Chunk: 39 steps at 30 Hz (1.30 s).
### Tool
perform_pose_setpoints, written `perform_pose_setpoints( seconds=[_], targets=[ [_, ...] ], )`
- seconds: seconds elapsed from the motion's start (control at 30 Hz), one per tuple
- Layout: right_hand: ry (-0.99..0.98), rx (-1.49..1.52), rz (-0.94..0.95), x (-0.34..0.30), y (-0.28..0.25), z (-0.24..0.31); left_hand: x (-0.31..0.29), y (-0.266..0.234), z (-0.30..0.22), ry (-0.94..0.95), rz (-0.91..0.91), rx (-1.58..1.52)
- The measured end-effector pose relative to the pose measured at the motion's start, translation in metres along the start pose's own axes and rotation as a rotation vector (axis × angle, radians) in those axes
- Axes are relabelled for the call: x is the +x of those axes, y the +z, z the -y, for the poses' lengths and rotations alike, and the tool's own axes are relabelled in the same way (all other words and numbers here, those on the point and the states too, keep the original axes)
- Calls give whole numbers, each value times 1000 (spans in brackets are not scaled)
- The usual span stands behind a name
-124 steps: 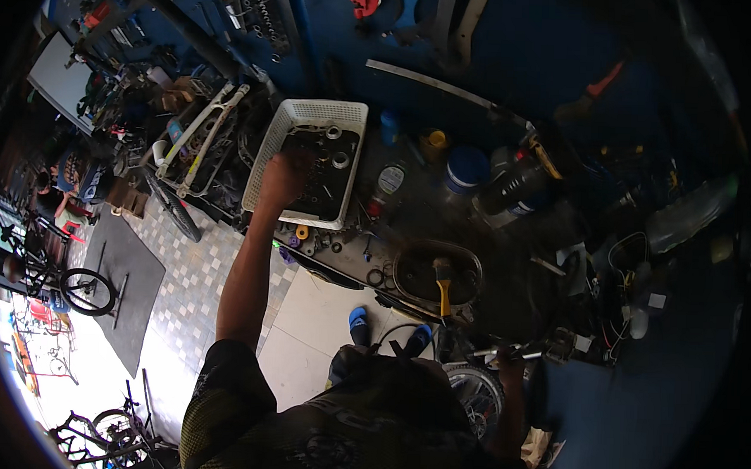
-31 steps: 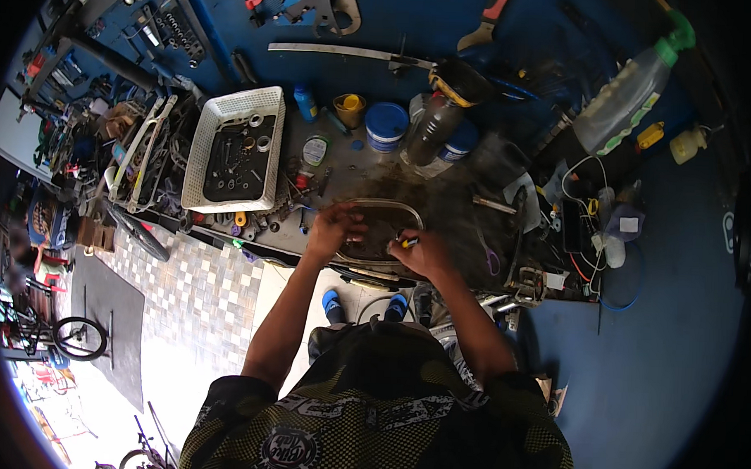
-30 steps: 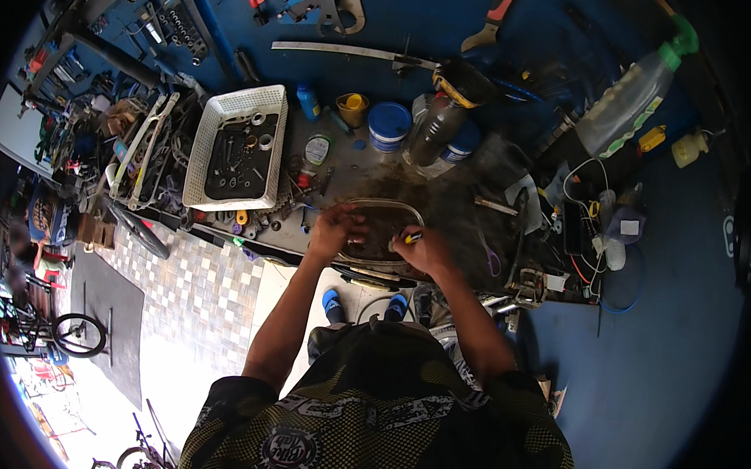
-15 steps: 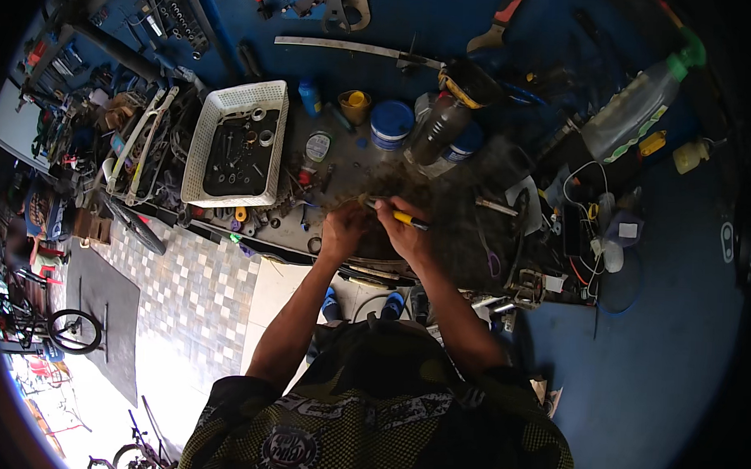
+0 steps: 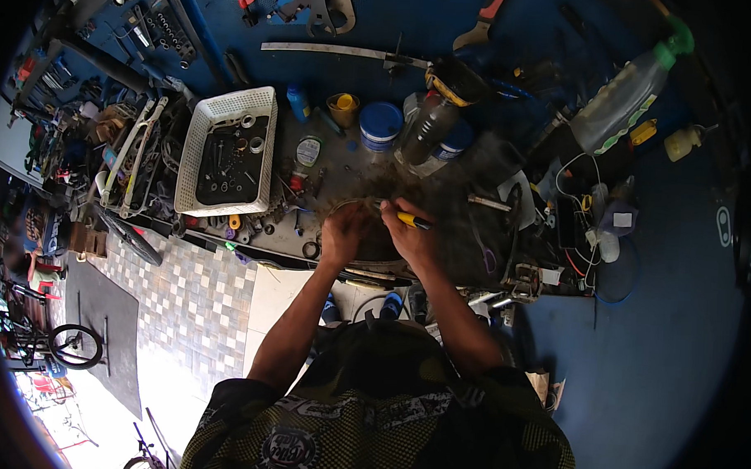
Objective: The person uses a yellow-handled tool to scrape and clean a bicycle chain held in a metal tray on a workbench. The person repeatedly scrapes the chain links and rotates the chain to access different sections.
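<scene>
Mid-frame: my right hand (image 5: 407, 236) closed on the yellow-handled tool (image 5: 415, 221), over the tray (image 5: 378, 246). Left hand (image 5: 342, 235) close by; can't tell its grip. Tool slipping could jab it; pressing the rim could tip the tray.

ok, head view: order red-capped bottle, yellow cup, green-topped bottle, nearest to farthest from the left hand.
From the left hand:
1. Red-capped bottle, beyond it, to the left
2. Yellow cup, farther back
3. Green-topped bottle, far upper right
</scene>
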State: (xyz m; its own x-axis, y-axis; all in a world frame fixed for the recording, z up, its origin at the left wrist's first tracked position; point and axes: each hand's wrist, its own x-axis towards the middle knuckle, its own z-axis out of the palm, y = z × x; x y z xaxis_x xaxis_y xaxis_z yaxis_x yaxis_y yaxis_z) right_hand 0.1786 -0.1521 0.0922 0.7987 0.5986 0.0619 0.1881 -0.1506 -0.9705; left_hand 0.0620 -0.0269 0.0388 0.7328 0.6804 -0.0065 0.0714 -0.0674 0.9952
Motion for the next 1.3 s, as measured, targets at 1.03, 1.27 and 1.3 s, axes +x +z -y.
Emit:
perform_pose_setpoints(
  seconds=[1.03,1.27,1.3],
  targets=[
    [-530,-241,343,-2,-37,2,3,-21,2,-263,98,-304],
    [-589,-226,353,1,-44,-8,4,-21,-3,-202,165,-207],
    [-577,-257,324,4,-46,-12,4,-23,-5,-264,177,-238]
  ],
)
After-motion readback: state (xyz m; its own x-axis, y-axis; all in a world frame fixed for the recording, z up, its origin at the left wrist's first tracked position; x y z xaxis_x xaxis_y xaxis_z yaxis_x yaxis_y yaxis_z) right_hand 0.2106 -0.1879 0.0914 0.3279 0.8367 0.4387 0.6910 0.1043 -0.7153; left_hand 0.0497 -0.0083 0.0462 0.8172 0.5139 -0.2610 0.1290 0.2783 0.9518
